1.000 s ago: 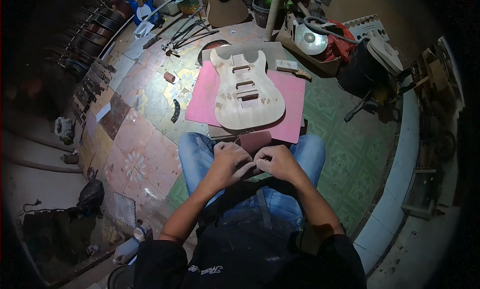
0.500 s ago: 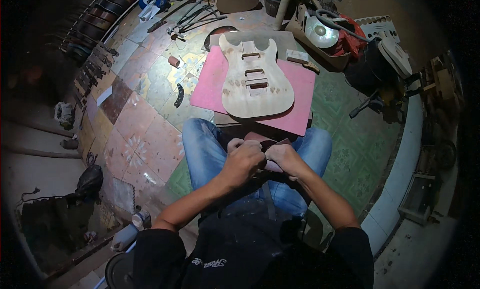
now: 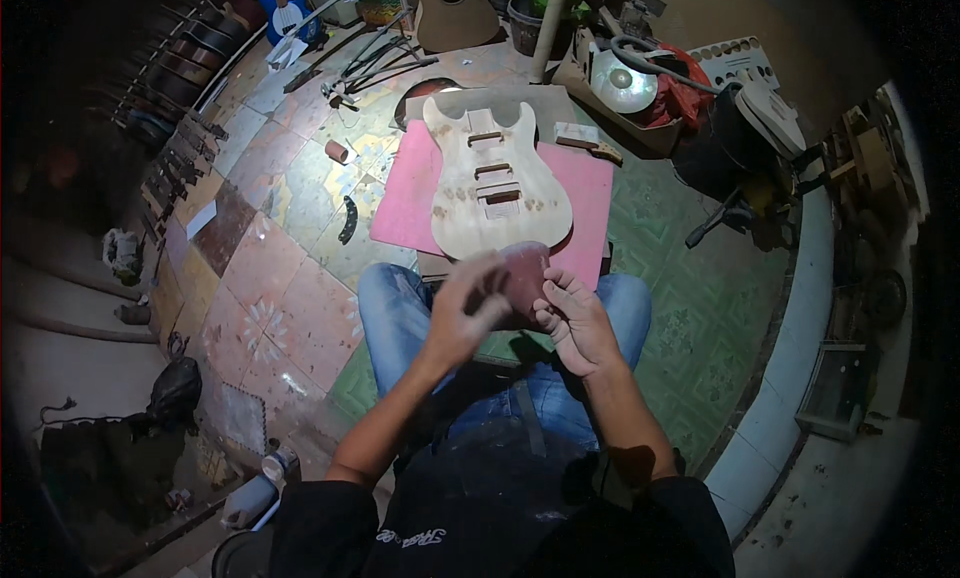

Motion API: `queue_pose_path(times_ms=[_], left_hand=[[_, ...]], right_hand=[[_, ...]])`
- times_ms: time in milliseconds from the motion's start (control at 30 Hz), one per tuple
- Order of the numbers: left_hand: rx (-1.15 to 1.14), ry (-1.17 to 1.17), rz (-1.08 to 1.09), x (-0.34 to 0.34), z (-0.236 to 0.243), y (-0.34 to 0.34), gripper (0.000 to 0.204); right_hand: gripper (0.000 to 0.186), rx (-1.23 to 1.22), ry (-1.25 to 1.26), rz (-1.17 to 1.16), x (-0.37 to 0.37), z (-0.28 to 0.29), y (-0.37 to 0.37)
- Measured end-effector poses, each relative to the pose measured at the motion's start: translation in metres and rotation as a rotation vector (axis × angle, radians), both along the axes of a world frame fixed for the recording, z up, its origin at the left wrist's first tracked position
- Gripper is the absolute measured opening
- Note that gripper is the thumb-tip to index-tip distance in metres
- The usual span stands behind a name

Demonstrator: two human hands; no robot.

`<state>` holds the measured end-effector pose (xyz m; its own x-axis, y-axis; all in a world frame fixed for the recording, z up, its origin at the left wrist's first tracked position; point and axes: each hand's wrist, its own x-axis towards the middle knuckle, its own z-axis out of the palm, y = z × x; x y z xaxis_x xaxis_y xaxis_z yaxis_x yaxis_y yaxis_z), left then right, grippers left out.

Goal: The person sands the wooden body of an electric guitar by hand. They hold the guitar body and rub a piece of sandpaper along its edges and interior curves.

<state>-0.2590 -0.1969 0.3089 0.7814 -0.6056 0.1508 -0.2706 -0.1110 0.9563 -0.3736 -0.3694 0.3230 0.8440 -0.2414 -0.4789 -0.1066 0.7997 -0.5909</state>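
Note:
My right hand (image 3: 578,321) pinches a reddish-brown sheet of sandpaper (image 3: 525,278) between thumb and fingers, above my lap. The sheet looks slightly curved. Beside its left edge is my left hand (image 3: 463,313), blurred by motion, its thumb standing apart from the fingers and nothing visible in it. Just beyond my hands lies an unpainted, pale wooden electric guitar body (image 3: 500,198) with routed cavities and a few brownish patches. It rests on a pink board (image 3: 405,193), and the sandpaper covers part of the body's near edge in this view.
On the tiled floor to the left lie a small reddish roll (image 3: 337,152) and a dark curved strip (image 3: 348,221). A white block (image 3: 577,136) sits at the board's far right. Behind are a cardboard box (image 3: 625,120), an acoustic guitar (image 3: 455,18) and a blue guitar (image 3: 288,16).
My hands have come apart from being together over the sandpaper. The sheet is now held up in my right hand, and my left hand has moved off it. The view has shifted slightly.

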Motion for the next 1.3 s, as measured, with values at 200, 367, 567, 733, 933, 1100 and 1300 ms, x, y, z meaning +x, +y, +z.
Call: queue_pose_path(times_ms=[200,367,567,733,933,1100,1300], left_hand=[[-0.044,-0.407,-0.086,-0.011,-0.017,0.002,0.052],[-0.152,-0.379,-0.079,-0.010,0.017,-0.007,0.045],[-0.107,-0.275,-0.084,-0.008,0.010,-0.009,0.041],[-0.013,-0.189,-0.025,-0.010,0.014,-0.009,0.022],[0.115,-0.259,-0.092,-0.012,0.023,-0.006,0.021],[0.165,-0.044,-0.010,-0.023,0.025,-0.010,0.015],[0.199,-0.141,-0.078,-0.021,0.022,-0.011,0.014]], right_hand=[[0.030,0.189,-0.035,-0.032,-0.002,0.013,0.005],[0.044,0.173,-0.043,-0.002,-0.007,0.020,0.006],[0.052,0.031,-0.108,0.099,-0.010,0.030,-0.002],[0.049,-0.225,-0.033,0.073,-0.009,0.034,-0.001],[0.028,-1.581,-0.086,-0.056,-0.007,0.034,0.014],[0.019,-1.430,-0.110,0.075,-0.007,0.023,0.011],[0.017,-1.400,0.017,0.175,-0.003,0.025,0.010]])
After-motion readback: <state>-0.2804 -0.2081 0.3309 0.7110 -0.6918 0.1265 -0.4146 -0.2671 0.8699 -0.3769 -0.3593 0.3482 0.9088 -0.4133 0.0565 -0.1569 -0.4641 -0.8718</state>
